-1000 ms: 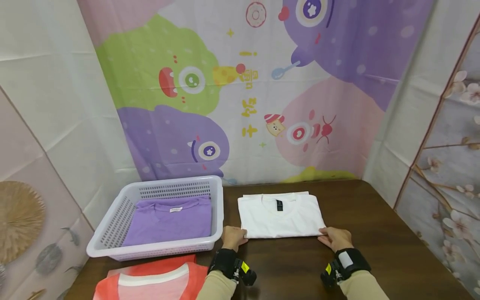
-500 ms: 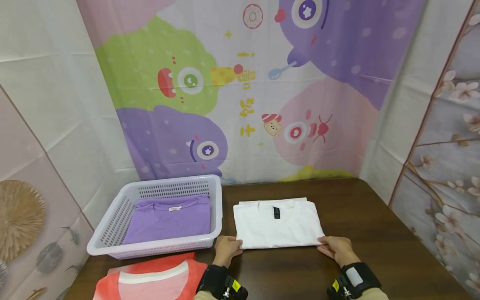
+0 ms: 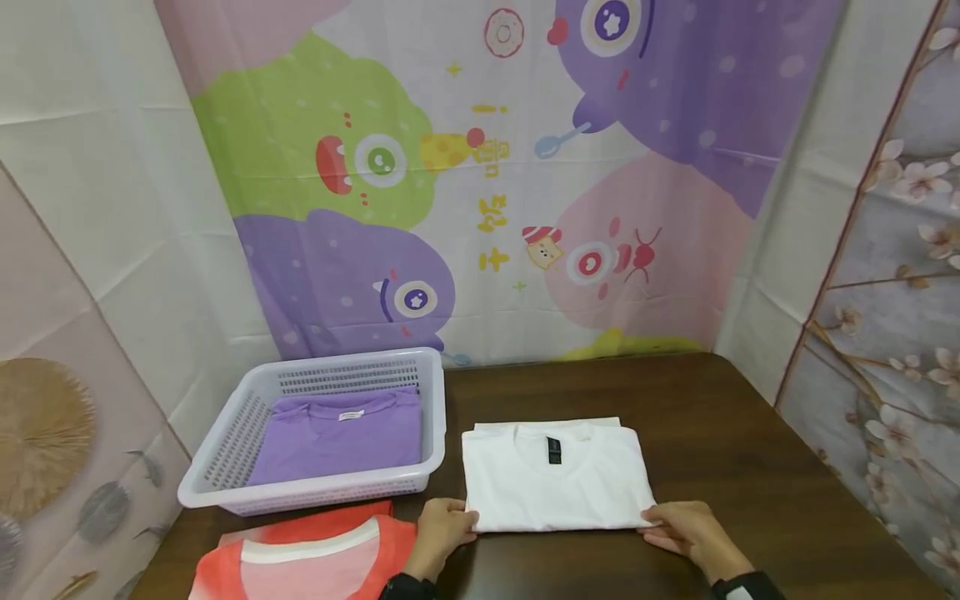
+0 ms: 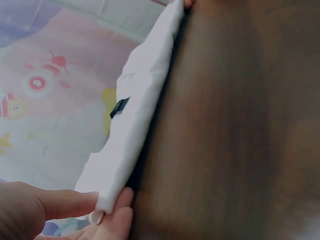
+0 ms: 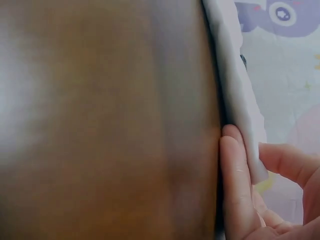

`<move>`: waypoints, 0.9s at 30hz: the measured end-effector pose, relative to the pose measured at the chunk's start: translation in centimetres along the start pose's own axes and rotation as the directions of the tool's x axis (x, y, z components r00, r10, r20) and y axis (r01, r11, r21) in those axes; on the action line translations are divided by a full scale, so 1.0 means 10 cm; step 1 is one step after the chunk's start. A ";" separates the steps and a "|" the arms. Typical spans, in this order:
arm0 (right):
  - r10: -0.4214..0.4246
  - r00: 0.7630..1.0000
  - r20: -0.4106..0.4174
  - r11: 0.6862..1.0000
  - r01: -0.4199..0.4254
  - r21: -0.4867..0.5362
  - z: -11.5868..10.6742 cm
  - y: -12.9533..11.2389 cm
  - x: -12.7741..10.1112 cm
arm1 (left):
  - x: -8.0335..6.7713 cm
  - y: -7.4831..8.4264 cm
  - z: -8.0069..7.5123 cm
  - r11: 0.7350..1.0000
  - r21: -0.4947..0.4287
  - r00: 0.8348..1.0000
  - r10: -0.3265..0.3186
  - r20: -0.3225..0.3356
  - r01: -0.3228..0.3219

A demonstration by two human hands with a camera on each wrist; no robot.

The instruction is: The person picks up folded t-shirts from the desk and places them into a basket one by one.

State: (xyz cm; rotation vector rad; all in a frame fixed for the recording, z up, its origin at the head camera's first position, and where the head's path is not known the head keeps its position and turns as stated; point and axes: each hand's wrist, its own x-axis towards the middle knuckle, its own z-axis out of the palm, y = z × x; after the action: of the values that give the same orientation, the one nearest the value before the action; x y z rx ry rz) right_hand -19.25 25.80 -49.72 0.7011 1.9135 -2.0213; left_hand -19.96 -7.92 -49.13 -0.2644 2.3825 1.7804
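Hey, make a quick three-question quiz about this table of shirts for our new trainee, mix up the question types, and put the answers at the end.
1. Multiple choice: what colour is the folded top inside the basket? A: white. B: purple. C: green.

2. True or false: the left hand and the right hand each pinch a near corner of the white shirt.

3. Fill the gap: the tag at the white shirt's collar is ____ in colour.

Key
1. B, purple.
2. True; both wrist views show a thumb and fingers on the cloth.
3. Black.
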 end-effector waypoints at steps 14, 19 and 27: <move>-0.007 0.997 0.078 0.976 0.023 -0.217 -0.11 -0.03 -0.02 | 0.00 -0.01 -0.07 0.998 0.058 1.000 -0.005 0.017 0.004; 0.022 1.000 -0.021 0.965 -0.026 -0.261 -0.05 -0.13 0.14 | 0.15 0.05 -0.02 0.993 0.117 0.992 -0.018 -0.123 0.032; 0.027 0.995 -0.097 0.942 -0.058 -0.330 -0.03 -0.17 0.24 | 0.24 0.05 0.04 0.986 0.168 0.976 0.044 -0.214 -0.007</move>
State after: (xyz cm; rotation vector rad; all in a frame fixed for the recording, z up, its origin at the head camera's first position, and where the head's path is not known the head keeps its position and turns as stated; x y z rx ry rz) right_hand -22.06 26.52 -49.50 0.7474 2.1974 -1.6057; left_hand -22.44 -7.49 -49.32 -0.4283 2.6780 1.6248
